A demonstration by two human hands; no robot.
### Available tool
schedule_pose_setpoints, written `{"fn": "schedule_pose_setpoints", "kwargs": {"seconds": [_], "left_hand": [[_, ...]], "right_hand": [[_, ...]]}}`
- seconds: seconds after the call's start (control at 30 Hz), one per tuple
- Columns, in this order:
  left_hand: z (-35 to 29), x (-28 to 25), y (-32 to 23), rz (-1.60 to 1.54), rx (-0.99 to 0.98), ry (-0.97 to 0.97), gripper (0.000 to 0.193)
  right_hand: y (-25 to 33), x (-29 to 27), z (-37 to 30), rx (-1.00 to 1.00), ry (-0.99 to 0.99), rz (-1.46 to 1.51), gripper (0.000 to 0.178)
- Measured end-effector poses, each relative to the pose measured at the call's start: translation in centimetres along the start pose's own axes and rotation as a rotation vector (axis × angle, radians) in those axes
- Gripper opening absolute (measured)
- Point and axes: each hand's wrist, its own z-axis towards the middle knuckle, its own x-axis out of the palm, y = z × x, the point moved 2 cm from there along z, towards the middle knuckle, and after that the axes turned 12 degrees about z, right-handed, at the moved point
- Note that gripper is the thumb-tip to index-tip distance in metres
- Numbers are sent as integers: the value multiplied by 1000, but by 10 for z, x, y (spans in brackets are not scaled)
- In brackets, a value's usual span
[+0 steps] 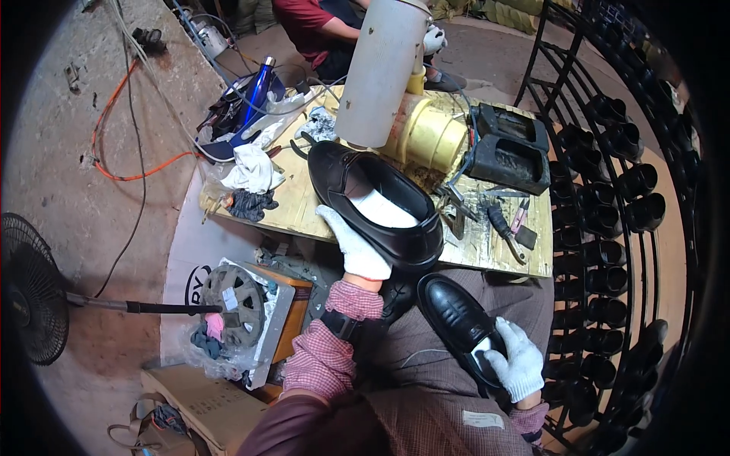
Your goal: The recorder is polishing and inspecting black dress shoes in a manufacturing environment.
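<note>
The upper shoe (pixel 411 242) is best held lightly and steadily, so that its leather is not creased and its toe is kept clear of the grey cylinder (pixel 380 76). It is held by the left hand (pixel 356 247) near the table (pixel 296 204) edge, the thumb pressed along its side, the other fingers hidden. The lower shoe (pixel 456 311) is pinched near its heel by the right hand (pixel 521 363), with the thumb at the opening.
</note>
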Motion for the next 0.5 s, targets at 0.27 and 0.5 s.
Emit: {"fn": "schedule_pose_setpoints", "kwargs": {"seconds": [0.27,0.5], "left_hand": [[15,21,6,4,43,-95,96],[14,-21,-26,284,56,-109,109]], "right_hand": [[6,-5,4,-6,-6,34,66],[2,-63,12,-157,-237,153,50]]}}
